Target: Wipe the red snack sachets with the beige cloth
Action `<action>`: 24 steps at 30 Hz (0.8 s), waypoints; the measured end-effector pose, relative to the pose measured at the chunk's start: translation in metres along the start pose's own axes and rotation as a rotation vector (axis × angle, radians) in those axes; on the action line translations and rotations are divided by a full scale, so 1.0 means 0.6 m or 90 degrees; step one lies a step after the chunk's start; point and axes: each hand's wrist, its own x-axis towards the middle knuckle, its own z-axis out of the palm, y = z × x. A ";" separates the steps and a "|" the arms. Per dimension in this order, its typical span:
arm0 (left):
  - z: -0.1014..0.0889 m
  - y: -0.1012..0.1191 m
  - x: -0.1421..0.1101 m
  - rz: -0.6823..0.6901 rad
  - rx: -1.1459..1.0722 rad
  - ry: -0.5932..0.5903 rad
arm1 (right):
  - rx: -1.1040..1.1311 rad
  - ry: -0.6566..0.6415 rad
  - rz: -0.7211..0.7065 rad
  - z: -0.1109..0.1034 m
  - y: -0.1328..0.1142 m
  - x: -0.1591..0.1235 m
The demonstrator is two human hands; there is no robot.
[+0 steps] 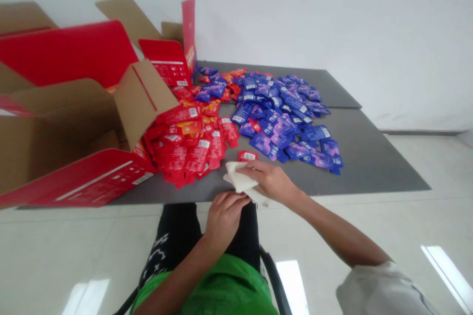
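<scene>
My right hand [271, 180] pinches a folded off-white piece that looks like cloth or tissue [238, 177] at the table's front edge. Just below it, my left hand [223, 216] has its fingers curled together, the fingertips reaching the lower side of the folded piece. What lies under those fingers is hidden. A single small red packet [248, 156] lies on the table right behind the folded piece. To the left spreads a heap of red packets [195, 157], some with orange; to the right is a heap of blue-purple packets [273, 133].
A large open red carton [99, 182] stands at the left, its brown flaps raised. Behind it, another open red carton [166, 56] stands near the wall [332, 15]. The grey table [373, 167] ends just before my lap. A few red packets lie among the blue ones.
</scene>
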 end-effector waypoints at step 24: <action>-0.001 -0.004 0.002 0.004 -0.018 -0.017 | -0.007 -0.004 0.073 0.014 0.041 0.035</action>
